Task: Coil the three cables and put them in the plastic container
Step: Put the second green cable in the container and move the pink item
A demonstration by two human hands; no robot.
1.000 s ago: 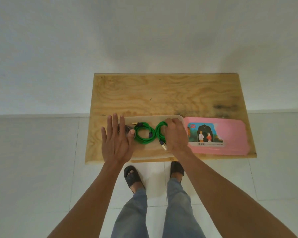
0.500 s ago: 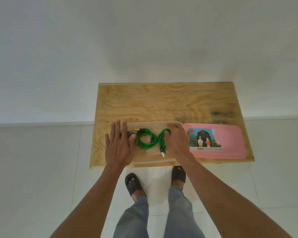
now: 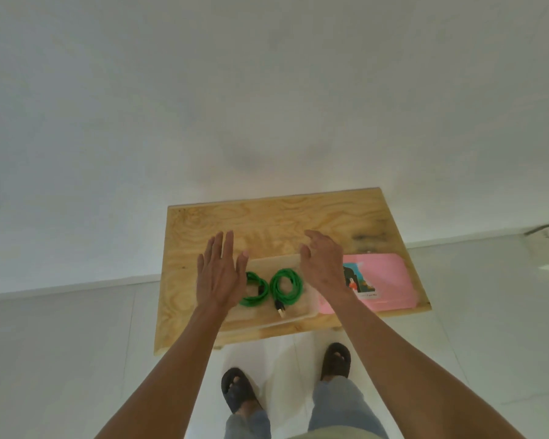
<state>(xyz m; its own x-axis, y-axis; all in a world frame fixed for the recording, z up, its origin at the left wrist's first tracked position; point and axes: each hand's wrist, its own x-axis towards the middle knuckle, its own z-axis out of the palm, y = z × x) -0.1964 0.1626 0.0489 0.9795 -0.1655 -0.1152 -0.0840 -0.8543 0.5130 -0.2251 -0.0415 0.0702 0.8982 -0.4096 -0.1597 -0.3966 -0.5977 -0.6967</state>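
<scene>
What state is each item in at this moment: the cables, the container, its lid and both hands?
right green cable: coiled, lying in the container, plug end toward the person.
left green cable: coiled, in the container, partly hidden by the left hand.
third cable: not visible; cannot tell.
plastic container: open, on the wooden table.
pink lid: off, flat beside the container.
left hand: open, empty.
right hand: open, empty.

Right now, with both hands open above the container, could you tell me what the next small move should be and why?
Probably reach the right hand for the pink lid beside the container. Both hands are empty, two green coils lie inside, and the left hand hides where a third would sit, so check that first.
</scene>
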